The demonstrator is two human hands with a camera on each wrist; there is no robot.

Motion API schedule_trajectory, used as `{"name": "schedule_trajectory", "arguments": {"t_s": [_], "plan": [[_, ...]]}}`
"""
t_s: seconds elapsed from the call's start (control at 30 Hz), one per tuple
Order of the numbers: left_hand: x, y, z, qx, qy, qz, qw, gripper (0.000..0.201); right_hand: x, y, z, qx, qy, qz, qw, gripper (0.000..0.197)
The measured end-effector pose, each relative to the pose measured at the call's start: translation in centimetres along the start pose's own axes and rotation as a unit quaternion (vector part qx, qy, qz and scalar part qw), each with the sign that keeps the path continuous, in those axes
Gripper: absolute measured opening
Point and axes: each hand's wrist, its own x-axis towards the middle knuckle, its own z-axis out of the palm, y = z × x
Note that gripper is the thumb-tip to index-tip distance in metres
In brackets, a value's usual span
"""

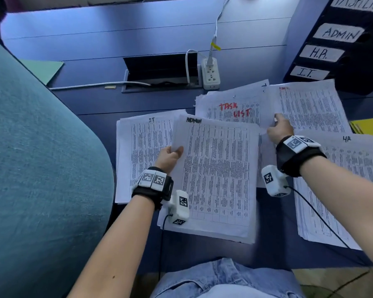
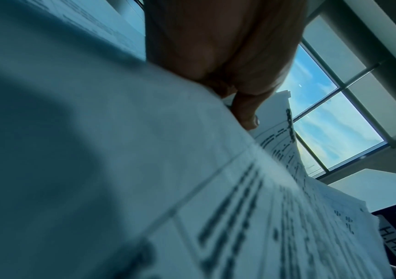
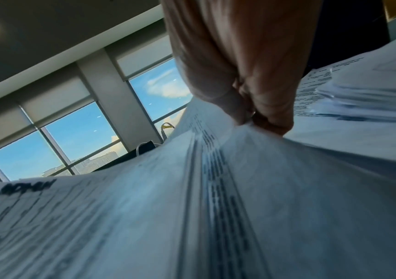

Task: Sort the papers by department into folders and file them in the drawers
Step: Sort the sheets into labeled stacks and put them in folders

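My left hand [image 1: 174,151] grips the left edge of a thick stack of printed sheets [image 1: 219,173] whose top sheet is headed ADMIN; the thumb lies on top. My right hand [image 1: 276,121] pinches the edge of one printed sheet [image 1: 265,151] between that stack and the ADMIN pile [image 1: 310,106]. Sorted piles lie on the blue desk: IT [image 1: 145,147], TASK LIST [image 1: 235,110] and HR [image 1: 342,190]. The right wrist view shows the fingertips [image 3: 271,120] pinched on the sheet [image 3: 240,179]. The left wrist view shows the thumb [image 2: 247,113] on the paper [image 2: 144,169].
A dark drawer unit [image 1: 353,67] labelled ADMIN, H.R. and I.T. stands at the back right. A yellow folder [image 1: 368,125] lies at the right edge, a green folder [image 1: 50,69] at the back left. A power strip [image 1: 211,74] and open cable box [image 1: 162,72] sit behind the piles.
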Motion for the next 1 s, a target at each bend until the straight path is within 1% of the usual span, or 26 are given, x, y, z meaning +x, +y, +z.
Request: {"name": "schedule_trajectory", "arguments": {"t_s": [0.07, 0.17, 0.27, 0.33, 0.37, 0.43, 0.53, 0.6, 0.67, 0.7, 0.77, 0.8, 0.83, 0.87, 0.9, 0.93, 1.0], "plan": [[0.0, -0.1, 0.1, 0.002, 0.008, 0.005, 1.000, 0.012, 0.2, -0.4, 0.2, -0.002, -0.014, 0.006, 1.000, 0.030], [0.0, -0.3, 0.5, 0.002, 0.023, 0.010, 1.000, 0.013, -0.3, -1.0, 0.3, 0.001, -0.034, 0.024, 0.999, 0.040], [0.2, -0.8, 0.7, -0.010, 0.043, 0.012, 0.999, 0.017, -1.4, -1.6, 0.6, 0.000, -0.005, 0.020, 1.000, 0.047], [0.1, -1.2, 0.9, -0.021, 0.051, 0.006, 0.998, 0.011, -2.8, -1.9, 0.8, 0.009, 0.015, 0.002, 1.000, 0.049], [0.0, -1.4, 1.0, -0.027, 0.053, 0.001, 0.998, 0.010, -3.6, -1.9, 1.2, 0.020, 0.014, -0.014, 1.000, 0.049], [-0.3, -1.8, 1.3, -0.041, 0.055, -0.005, 0.998, 0.012, -5.1, -1.8, 2.2, 0.043, -0.014, -0.042, 0.998, 0.050], [-0.9, -2.6, 1.6, -0.052, 0.060, -0.003, 0.997, 0.013, -7.1, -1.3, 3.5, 0.038, -0.056, -0.033, 0.997, 0.059], [-1.2, -3.2, 1.6, -0.040, 0.066, -0.002, 0.997, 0.019, -8.1, -1.1, 4.0, -0.017, -0.051, -0.017, 0.998, 0.062], [-1.4, -3.8, 1.6, -0.025, 0.076, 0.004, 0.997, 0.032, -9.0, -0.9, 4.5, -0.057, -0.026, -0.037, 0.997, 0.063], [-1.5, -3.8, 1.7, -0.014, 0.084, 0.012, 0.996, 0.037, -9.3, -0.9, 4.8, -0.045, -0.009, -0.056, 0.997, 0.064], [-1.6, -3.7, 1.8, 0.012, 0.105, 0.039, 0.994, 0.045, -9.7, -0.7, 5.2, 0.055, 0.026, -0.076, 0.995, 0.057], [-1.6, -3.4, 1.8, 0.022, 0.112, 0.057, 0.992, 0.050, -9.7, -0.6, 5.2, 0.105, 0.042, -0.072, 0.991, 0.046], [-1.6, -3.0, 1.7, 0.034, 0.116, 0.074, 0.990, 0.057, -9.6, -0.5, 5.2, 0.130, 0.053, -0.062, 0.988, 0.033], [-1.4, -2.6, 1.5, 0.052, 0.117, 0.093, 0.987, 0.063, -9.6, -0.4, 5.1, 0.129, 0.057, -0.052, 0.989, 0.019], [-1.2, -2.1, 1.3, 0.075, 0.116, 0.108, 0.985, 0.067, -9.4, -0.2, 5.1, 0.122, 0.053, -0.046, 0.990, 0.010], [-0.9, -1.6, 1.1, 0.098, 0.114, 0.119, 0.982, 0.070, -9.2, 0.0, 5.1, 0.117, 0.046, -0.047, 0.991, 0.006], [0.1, -0.7, 0.6, 0.127, 0.111, 0.121, 0.978, 0.072, -9.1, 0.5, 5.2, 0.116, 0.031, -0.056, 0.991, 0.008]]}}
